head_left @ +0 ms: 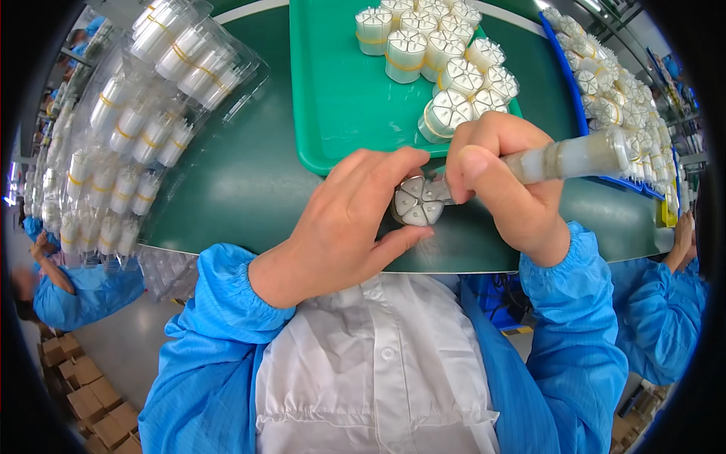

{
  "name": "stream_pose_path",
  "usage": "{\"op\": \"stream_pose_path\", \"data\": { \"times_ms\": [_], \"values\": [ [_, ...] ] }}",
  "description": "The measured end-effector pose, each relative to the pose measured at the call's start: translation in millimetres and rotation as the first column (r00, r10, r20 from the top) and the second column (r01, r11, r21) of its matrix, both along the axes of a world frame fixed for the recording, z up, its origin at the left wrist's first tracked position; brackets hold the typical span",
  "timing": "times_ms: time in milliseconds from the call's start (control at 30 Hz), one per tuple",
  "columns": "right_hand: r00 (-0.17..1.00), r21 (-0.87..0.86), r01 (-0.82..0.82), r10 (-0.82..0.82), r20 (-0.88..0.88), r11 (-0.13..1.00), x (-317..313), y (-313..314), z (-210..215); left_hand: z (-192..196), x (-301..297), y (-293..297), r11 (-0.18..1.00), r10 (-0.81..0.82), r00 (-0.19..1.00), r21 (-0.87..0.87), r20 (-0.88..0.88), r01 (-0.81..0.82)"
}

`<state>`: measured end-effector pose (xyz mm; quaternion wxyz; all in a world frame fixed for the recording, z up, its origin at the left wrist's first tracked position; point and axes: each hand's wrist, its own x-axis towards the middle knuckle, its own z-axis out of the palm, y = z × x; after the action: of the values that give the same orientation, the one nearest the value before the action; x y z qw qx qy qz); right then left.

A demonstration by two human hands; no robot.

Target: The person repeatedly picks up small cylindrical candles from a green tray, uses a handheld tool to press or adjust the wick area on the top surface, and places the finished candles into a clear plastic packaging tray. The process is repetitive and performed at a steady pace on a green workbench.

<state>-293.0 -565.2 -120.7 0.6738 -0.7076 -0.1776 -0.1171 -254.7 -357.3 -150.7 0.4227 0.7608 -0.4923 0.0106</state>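
Note:
My left hand [340,216] curls around a round silvery piece [417,203] near the table's front edge. Its end face is split into wedge-shaped segments with small dots, and its lower part is hidden. Thumb and index finger grip it from the left. In my right hand [514,178] is a hand tool with a thick, translucent whitish handle [586,157] that points to the right. The tool's narrow metal end meets the right side of the round piece. Its exact tip shape is hard to make out.
Just beyond my hands lies a green tray [340,129] holding several white segmented cylinders [407,54] bound with yellow bands. Clear plastic trays [227,98] of banded cylinders are stacked at left. A blue bin [578,106] full of similar pieces stands at right. Co-workers sit on both sides.

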Motion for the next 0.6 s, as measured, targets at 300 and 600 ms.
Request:
{"op": "stream_pose_path", "data": {
  "times_ms": [300,600],
  "values": [
    [0.995,0.058,0.08,-0.083,0.062,0.995,-5,-8,8,29,28,69,0.849,0.528,0.836,-0.089,0.15,-0.521],
    [0.977,0.061,0.144,-0.152,0.153,0.988,-3,-11,18,40,38,46,0.784,0.532,0.637,-0.041,0.558,-0.62]
  ]
}}
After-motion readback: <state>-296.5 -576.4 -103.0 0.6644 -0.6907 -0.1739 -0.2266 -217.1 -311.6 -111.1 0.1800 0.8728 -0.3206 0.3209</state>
